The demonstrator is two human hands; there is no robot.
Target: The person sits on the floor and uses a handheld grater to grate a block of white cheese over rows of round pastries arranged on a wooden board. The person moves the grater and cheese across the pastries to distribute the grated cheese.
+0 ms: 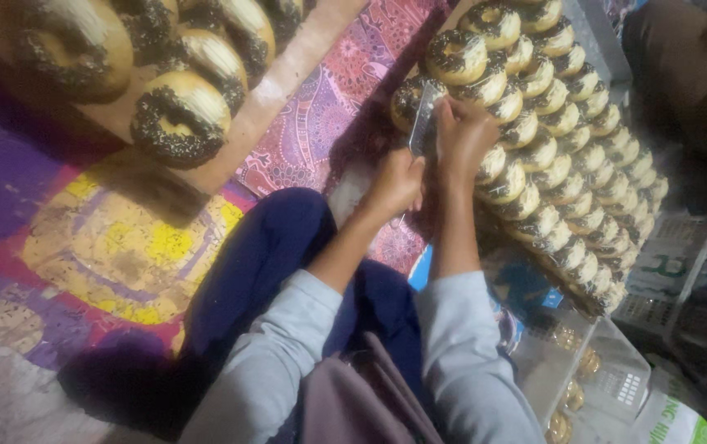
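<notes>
Left hand: our left hand is curled around the near end of a clear plastic sleeve, fingers clenched on it.
Right hand: our right hand pinches the far edge of that sleeve, fingertips bent inward at its mouth.
Sleeve: it stands tilted between both hands, just beside the near-left corner of the packed tray; whether a doughnut already sits inside it, we cannot tell.
Doughnuts: rows of chocolate-sprinkled doughnuts fill the tray to the right; a second board of them lies far left.
Surroundings: patterned cloth under the trays; clear boxes near right.
Risk: we judge the knuckles could smear icing on the nearest ring; a slack sleeve mouth could scrape off sprinkles.
</notes>
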